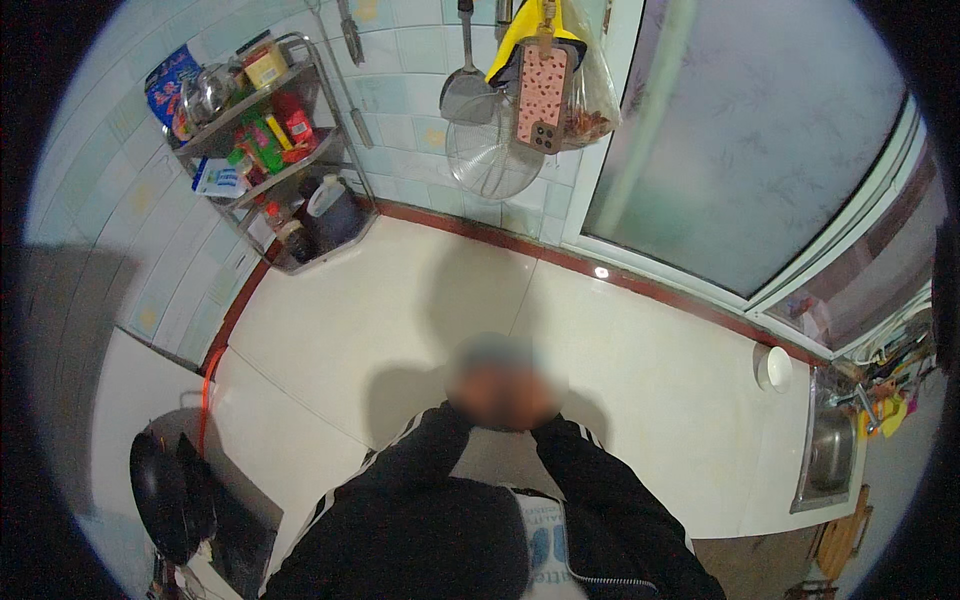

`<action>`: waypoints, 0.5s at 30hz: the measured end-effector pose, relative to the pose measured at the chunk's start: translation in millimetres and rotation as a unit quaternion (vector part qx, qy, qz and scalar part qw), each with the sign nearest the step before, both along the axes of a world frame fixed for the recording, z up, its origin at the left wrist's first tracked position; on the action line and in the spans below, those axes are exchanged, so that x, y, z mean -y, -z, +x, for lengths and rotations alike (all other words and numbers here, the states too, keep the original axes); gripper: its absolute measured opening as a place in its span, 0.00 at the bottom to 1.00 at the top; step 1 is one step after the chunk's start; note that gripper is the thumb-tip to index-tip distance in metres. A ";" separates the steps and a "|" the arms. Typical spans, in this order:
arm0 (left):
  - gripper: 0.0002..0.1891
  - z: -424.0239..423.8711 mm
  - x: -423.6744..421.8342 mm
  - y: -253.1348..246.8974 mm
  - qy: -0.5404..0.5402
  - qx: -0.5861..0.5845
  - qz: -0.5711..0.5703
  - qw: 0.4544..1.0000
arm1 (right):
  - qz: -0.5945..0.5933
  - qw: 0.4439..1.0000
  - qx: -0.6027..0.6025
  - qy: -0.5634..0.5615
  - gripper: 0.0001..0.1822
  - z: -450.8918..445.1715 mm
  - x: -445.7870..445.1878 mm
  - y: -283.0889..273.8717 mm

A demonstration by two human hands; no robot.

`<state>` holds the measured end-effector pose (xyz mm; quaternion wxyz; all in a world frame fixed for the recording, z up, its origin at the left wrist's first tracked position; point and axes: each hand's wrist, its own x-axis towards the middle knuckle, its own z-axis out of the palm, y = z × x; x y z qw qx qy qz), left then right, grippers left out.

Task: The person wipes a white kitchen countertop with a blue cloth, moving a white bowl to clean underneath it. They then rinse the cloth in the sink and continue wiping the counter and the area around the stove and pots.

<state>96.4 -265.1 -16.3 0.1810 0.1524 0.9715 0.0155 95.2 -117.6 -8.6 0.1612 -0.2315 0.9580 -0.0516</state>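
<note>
My left hand [472,396] and my right hand [538,397] are close together before my chest, over the pale countertop [660,390]. A blurred patch covers both hands and whatever may be between them. A bluish-grey tone shows along the top of the patch, but I cannot tell what it belongs to. Finger positions are hidden. Both forearms wear black sleeves with white stripes, and the hands' shadow falls on the counter behind them.
A corner rack [255,180] with bottles and packets stands at the far left. A black wok [161,487] sits at the near left, by an orange hose [206,397]. Rightward are a white bowl [776,369] and a sink [831,450]. A strainer [487,161] hangs on the wall.
</note>
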 end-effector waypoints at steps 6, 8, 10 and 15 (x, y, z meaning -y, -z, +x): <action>0.33 -36.9 -4.3 -26.9 0.048 -0.056 0.024 0.997 | -0.005 0.994 -0.105 -0.015 0.47 -44.8 -6.4 17.7; 0.32 -54.6 -7.3 -37.6 0.028 -0.032 0.047 0.998 | 0.057 0.997 -0.033 -0.035 0.40 -59.4 -4.5 -30.2; 0.31 -77.8 -17.4 -40.9 0.063 -0.056 0.094 0.992 | -0.034 0.993 -0.110 0.004 0.34 -86.7 -18.5 19.2; 0.32 -122.8 -19.7 -1.4 0.084 -0.183 0.155 0.967 | -0.066 0.991 -0.114 0.025 0.27 -127.2 -25.4 16.1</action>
